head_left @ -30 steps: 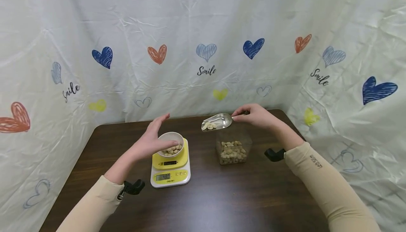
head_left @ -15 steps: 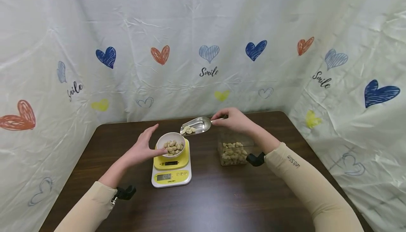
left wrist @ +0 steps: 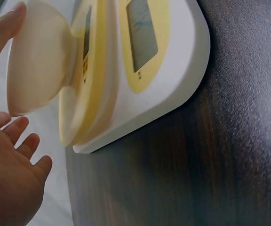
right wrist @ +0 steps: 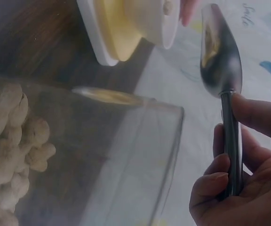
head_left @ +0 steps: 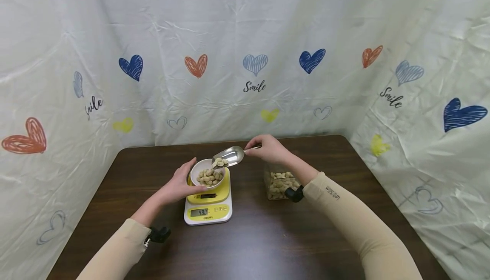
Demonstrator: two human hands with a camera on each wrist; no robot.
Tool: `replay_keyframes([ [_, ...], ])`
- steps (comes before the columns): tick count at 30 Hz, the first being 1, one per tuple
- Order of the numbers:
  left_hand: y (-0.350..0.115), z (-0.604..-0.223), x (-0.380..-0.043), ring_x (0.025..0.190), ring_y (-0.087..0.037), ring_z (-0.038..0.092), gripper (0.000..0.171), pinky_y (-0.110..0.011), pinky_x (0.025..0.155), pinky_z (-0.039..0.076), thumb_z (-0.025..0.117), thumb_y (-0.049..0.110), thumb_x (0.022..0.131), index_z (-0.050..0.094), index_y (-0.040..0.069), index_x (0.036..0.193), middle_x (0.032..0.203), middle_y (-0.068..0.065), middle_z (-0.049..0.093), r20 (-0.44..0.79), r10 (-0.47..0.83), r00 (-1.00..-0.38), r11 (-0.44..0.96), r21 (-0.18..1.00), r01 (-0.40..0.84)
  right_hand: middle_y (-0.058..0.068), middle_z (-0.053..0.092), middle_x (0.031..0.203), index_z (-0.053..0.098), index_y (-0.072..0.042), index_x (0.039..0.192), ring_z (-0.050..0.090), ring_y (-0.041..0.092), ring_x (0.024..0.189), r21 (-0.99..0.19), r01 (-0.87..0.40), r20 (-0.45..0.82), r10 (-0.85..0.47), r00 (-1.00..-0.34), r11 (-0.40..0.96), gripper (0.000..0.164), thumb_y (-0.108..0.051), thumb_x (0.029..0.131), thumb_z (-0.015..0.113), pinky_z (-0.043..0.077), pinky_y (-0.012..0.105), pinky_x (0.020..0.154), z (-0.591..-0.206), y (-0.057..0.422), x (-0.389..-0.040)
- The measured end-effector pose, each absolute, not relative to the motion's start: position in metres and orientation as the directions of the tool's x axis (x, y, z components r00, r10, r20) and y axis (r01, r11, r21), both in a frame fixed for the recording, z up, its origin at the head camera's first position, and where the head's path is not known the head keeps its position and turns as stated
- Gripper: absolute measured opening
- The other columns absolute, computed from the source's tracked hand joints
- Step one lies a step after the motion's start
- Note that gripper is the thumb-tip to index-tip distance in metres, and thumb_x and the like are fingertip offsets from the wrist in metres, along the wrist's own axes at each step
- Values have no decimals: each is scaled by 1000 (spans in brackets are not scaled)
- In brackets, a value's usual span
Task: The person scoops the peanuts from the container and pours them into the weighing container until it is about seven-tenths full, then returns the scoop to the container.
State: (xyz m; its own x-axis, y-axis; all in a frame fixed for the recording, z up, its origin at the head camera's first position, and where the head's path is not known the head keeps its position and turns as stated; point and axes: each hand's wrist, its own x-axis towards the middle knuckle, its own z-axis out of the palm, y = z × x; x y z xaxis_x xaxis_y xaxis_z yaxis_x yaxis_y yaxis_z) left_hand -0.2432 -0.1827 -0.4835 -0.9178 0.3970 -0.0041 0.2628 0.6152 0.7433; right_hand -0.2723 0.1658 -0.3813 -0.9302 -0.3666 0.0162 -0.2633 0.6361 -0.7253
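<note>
A white bowl (head_left: 196,173) of shelled-looking pale nuts, perhaps peanuts or pistachios, stands on a yellow and white kitchen scale (head_left: 226,205) whose display seems to read 48.0. My left hand (head_left: 180,185) spans the bowl's left side, thumb at the front and fingers behind; the left wrist view shows the thumb (left wrist: 6,28) against its wall. My right hand (head_left: 266,148) grips the handle of a metal scoop (head_left: 236,154). A few nuts (head_left: 220,163) lie at the scoop's lip, which tilts down over the bowl's right rim. Thumb and curled fingers wrap the handle in the right wrist view.
A clear plastic box (right wrist: 173,141) partly filled with the same nuts (head_left: 282,186) stands on the dark wooden table (head_left: 260,237), under my right forearm. A white curtain (head_left: 218,114) printed with hearts hangs behind the table's back edge.
My right hand has carried the scoop left from above the clear box to the bowl, tipping it downward. My left hand has closed in around the bowl. The scale's reading looks the same.
</note>
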Motion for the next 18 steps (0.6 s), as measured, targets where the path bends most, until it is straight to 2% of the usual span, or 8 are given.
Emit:
replay_keyframes([
  [9,-183,-488,-244,148,-39,21,115,-66,112,27,83,56,79,20,11,164,162,-19,27,-30,395,-918,609,757,237,-3,70,111,78,-19,105,64,18,93,-628,-306,80,-331,-940,715,15,-29,96,73,51,40,81,-382,153,-278],
  [18,-183,-489,-244,143,-38,27,114,-64,110,30,85,55,79,23,7,162,158,-18,34,-9,395,-918,604,756,252,0,71,111,79,-16,105,64,22,103,-582,-330,118,-325,-938,743,16,-27,95,74,50,40,87,-374,153,-278],
])
